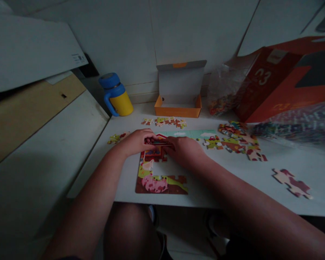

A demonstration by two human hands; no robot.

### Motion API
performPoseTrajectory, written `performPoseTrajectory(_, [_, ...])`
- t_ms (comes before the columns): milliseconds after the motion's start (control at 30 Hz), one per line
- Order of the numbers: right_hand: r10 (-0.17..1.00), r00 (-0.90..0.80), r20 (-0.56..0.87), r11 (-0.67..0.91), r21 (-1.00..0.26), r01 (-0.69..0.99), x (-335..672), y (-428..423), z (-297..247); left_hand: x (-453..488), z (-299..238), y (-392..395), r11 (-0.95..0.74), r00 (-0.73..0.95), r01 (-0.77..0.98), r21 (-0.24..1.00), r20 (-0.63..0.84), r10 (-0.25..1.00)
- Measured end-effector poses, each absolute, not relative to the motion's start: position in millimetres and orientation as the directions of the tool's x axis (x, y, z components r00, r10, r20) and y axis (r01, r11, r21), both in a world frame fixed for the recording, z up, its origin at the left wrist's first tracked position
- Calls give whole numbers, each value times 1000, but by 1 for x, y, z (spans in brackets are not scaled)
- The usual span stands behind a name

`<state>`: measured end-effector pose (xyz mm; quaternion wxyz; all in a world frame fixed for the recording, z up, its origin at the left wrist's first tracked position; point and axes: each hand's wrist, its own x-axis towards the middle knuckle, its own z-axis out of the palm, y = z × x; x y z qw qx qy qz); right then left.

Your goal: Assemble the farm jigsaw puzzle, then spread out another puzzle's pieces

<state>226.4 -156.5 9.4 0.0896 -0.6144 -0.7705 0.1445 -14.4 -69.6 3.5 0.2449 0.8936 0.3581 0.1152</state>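
Observation:
Both hands meet over a partly joined jigsaw puzzle (154, 184) on the white table. My left hand (139, 141) pinches the left end of a dark red jigsaw piece (160, 143), seen nearly edge-on. The fingers of my right hand (186, 150) are closed at its other end. Whether it is one piece or two joined is too small to tell. Below the hands, the joined part shows a red barn, a white animal and a pink spotted pig along the left and bottom edges. A pale blue sky strip (206, 134) runs along the top, partly hidden by my hands.
Loose pieces (235, 141) are heaped at the right, with a spotted piece (292, 183) apart. More pieces (170, 122) lie before an open orange box (177, 111). Around stand a blue-yellow mug (120, 101), a plastic bag (223, 94) and a large orange box (281, 79).

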Motion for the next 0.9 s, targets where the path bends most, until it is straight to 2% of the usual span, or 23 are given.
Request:
performPoseTrajectory(333, [969, -246, -19, 221, -374, 901, 228, -156, 8, -17, 3, -70, -543, 683, 603, 584, -26, 730])
performPoseTrajectory(800, [969, -247, -23, 221, -374, 901, 229, -157, 10, -22, 11, -71, -558, 641, 678, 478, -14, 768])
performPoseTrajectory(900, [967, -255, -8, 232, -382, 894, 229, -157, 8, -25, 13, -70, -510, 535, 748, 425, 68, 842])
